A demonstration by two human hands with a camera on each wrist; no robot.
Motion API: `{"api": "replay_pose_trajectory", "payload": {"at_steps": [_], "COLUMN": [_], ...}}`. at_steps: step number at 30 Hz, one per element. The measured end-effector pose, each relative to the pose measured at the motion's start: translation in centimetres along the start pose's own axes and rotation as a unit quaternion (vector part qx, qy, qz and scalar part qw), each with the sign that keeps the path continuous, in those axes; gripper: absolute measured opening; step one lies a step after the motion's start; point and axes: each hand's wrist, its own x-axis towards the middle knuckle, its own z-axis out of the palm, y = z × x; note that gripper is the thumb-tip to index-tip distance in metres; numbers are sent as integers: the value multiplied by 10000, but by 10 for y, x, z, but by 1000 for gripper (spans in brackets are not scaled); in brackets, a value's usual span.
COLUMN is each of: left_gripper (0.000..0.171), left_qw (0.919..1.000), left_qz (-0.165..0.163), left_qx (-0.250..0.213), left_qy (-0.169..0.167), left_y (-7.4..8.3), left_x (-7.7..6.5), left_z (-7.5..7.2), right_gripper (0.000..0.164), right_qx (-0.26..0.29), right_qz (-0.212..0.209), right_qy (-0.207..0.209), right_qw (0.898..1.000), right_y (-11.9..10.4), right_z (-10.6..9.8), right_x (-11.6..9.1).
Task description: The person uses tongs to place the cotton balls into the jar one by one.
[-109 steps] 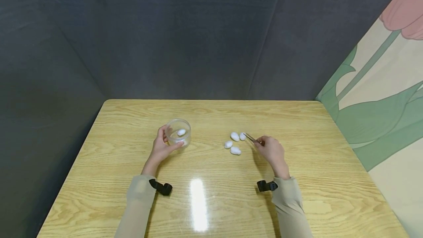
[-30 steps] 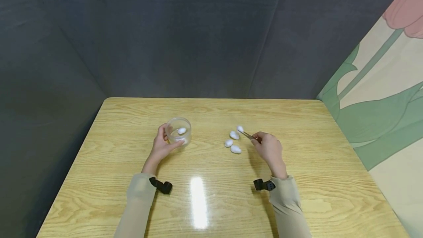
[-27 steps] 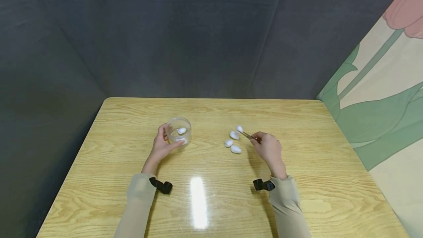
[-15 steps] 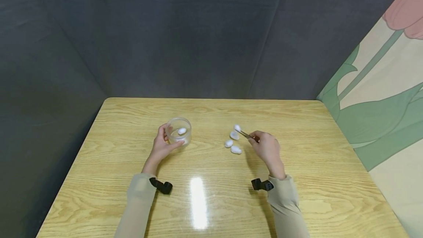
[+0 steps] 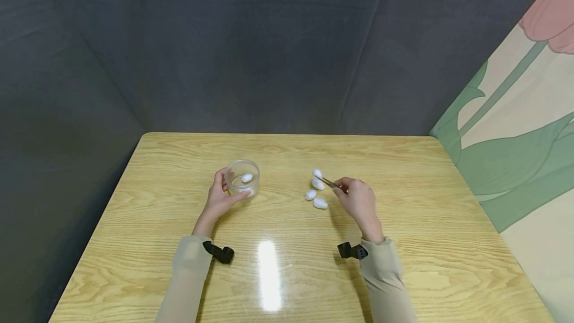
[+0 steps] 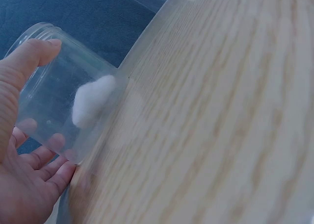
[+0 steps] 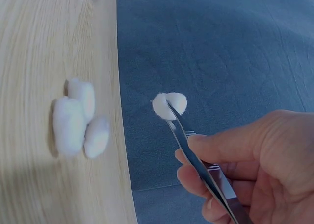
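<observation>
My left hand [image 5: 219, 202] holds a clear round plastic jar [image 5: 242, 183] on the table, thumb on one side and fingers on the other. Inside the jar lies a white cotton ball [image 6: 92, 101]. My right hand [image 5: 357, 203] pinches metal tweezers [image 7: 198, 162] between thumb and fingers. Their tips squeeze a cotton ball [image 7: 170, 105], which hangs above the table. Below it on the wood lie three more cotton balls, one of them a longer cotton ball [image 5: 320, 203] nearest me and another a small cotton ball [image 5: 310, 195] at the left.
The light wood table [image 5: 287, 223] carries everything. A dark curtain [image 5: 251, 54] hangs behind its far edge. At the right stands a panel with a painted flower [image 5: 515, 163]. A black wrist camera [image 5: 218, 252] sits on my left sleeve, and a similar one on the right.
The tweezers have lifted a cotton ball off the table. My right hand has carried it left, over the other cotton balls. The left hand and jar have stayed in place.
</observation>
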Motion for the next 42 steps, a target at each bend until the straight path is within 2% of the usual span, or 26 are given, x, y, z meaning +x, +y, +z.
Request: {"api": "replay_pose_trajectory", "payload": {"at_steps": [4,5,19,29,42], "left_gripper": [83,83,83,83,82], "left_qw": [9999,9999,9999,9999,9999], "left_qz": [87,88,82,55,-2], "left_qx": [33,48,63,29,53], "left_qy": [76,81,119,100,140], "left_y": [-19,-20,-21,-21,-21], "left_x": [8,9,9,10,12], "left_z": [0,0,1,0,0], "right_gripper": [13,13,12,10,10], "right_qx": [19,29,-6,75,102], "right_qz": [-20,-20,-10,-210,-297], "right_qy": [6,7,-7,144,105], "right_qw": [10000,10000,10000,9996,9995], "right_y": [-2,-2,-11,-18,-27], "right_z": [0,0,2,6,7], "right_x": [0,0,3,4,8]}}
